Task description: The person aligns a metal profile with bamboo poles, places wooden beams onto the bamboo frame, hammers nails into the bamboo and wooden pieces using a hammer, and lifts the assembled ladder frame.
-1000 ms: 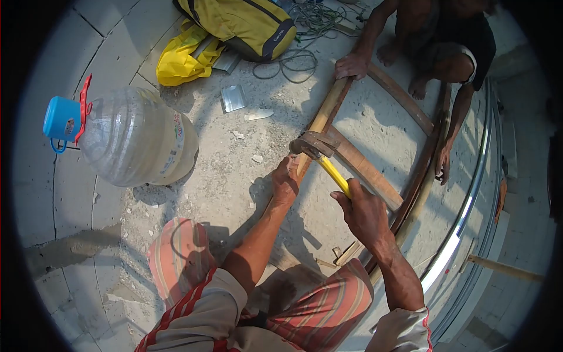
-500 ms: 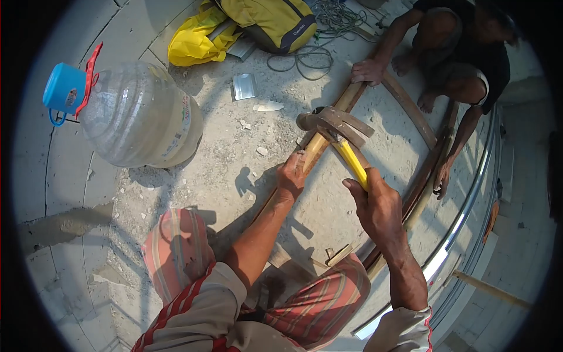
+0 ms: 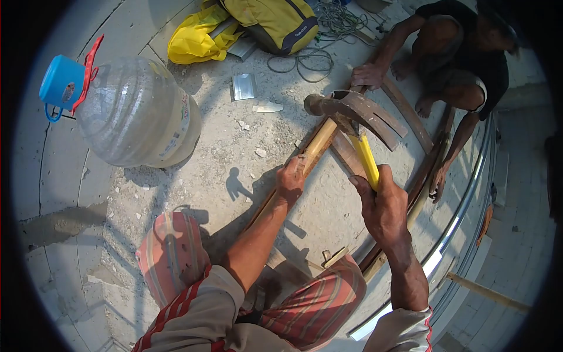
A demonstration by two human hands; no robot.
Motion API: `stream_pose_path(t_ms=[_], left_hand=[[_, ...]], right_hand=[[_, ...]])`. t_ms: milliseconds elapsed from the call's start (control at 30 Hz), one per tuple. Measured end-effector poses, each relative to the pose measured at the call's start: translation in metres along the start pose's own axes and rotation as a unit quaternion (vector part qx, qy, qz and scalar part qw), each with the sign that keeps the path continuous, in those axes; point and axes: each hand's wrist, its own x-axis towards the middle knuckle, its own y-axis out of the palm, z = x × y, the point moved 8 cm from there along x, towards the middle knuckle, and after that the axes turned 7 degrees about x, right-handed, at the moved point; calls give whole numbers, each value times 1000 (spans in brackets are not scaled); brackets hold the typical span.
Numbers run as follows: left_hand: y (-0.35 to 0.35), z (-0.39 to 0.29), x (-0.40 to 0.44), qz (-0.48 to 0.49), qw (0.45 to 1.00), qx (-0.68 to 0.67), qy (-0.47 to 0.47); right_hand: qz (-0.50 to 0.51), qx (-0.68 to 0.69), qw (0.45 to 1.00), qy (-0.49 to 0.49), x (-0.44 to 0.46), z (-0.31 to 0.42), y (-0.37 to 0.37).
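Note:
My right hand [image 3: 385, 208] is wrapped around the yellow handle of a claw hammer [image 3: 366, 154]. The hammer's rusty metal head is raised above a wooden frame [image 3: 321, 138] and hides part of it. My left hand [image 3: 290, 180] is closed on the near rail of that frame, its thumb and fingertips at the rail's upper edge. Whether a nail is between those fingertips is too small to tell. Cross pieces join this rail to a second rail on the right.
A co-worker [image 3: 463, 64] squats at the far right, one hand on the frame's far end. A big plastic water bottle [image 3: 138, 114] stands left. A yellow bag [image 3: 272, 23], tangled cord [image 3: 340, 26] and metal scrap [image 3: 244, 86] lie behind. Metal strips [image 3: 463, 214] run along the right.
My right hand has lifted the hammer a little up and to the right, away from the rail. My left hand stays in place on the wood.

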Motion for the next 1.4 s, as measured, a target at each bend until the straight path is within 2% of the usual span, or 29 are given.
stream_pose_path(t_ms=[33, 100, 133, 167, 233, 267, 300, 367, 400, 500, 533, 567, 633, 767, 800, 933, 1000, 1033, 1100, 1167, 1233, 1333, 1400], left_hand=[[-1, 1, -1, -3, 1000, 0, 0], [-2, 2, -1, 12, 1000, -6, -3], [-1, 1, -1, 28, 1000, -12, -4], [1, -2, -2, 30, 999, -15, -1], [-5, -7, 0, -30, 998, -30, 38], [2, 5, -1, 21, 1000, 6, -8], [2, 4, 3, 22, 1000, 7, -5], [-1, 1, 0, 38, 999, 0, -29], [-1, 1, -1, 37, 999, 1, -30], [0, 8, 0, 46, 997, 8, -57], [0, 7, 1, 42, 999, 8, -19], [2, 5, -1, 39, 999, 7, 17], [4, 4, 8, 12, 999, 2, 33], [2, 3, -1, 27, 1000, -3, -15], [3, 1, 1, 25, 1000, -6, -12], [2, 1, 0, 67, 996, -50, -37], [-2, -5, 0, 90, 992, 84, -7], [-9, -8, -4, 89, 992, 86, -8], [-8, -3, -31, 221, 914, 338, -28], [-9, -1, -34, 195, 913, 359, -9], [-1, 17, -35, 256, 893, 359, -86], [-1, 17, -35, 246, 894, 367, -74], [0, 17, -36, 255, 889, 367, -98]], right_hand=[[2, 0, 1000, 0, -4, -6, 4], [61, -78, 992, -72, -13, -23, 31], [118, -133, 981, -72, -14, -38, 51], [114, -136, 982, -70, -19, -46, 50], [70, -111, 987, -89, -14, -36, 43], [53, -83, 992, -83, -13, -33, 37], [50, -82, 992, -82, -9, -21, 31], [27, -6, 999, -16, -6, -9, 16], [-4, -2, 999, -33, -5, -5, 11], [15, -49, 997, -56, -13, -15, 26], [58, -86, 990, -91, -16, -29, 42], [57, -89, 990, -92, -22, -40, 48], [104, -151, 981, -63, -17, -53, 61], [30, -70, 996, -55, -20, -31, 43], [-5, -53, 995, -81, -20, -24, 38], [-9, -46, 996, -72, -26, -28, 40], [9, -64, 997, -36, -35, -39, 46], [10, -62, 997, -37, -38, -42, 48], [-9, -84, 996, -40, -45, -48, 48], [-2, -79, 997, -23, -45, -53, 53], [11, -77, 997, -4, -45, -56, 57], [17, -80, 996, -18, -39, -51, 62], [27, -58, 998, -26, -36, -48, 63]])
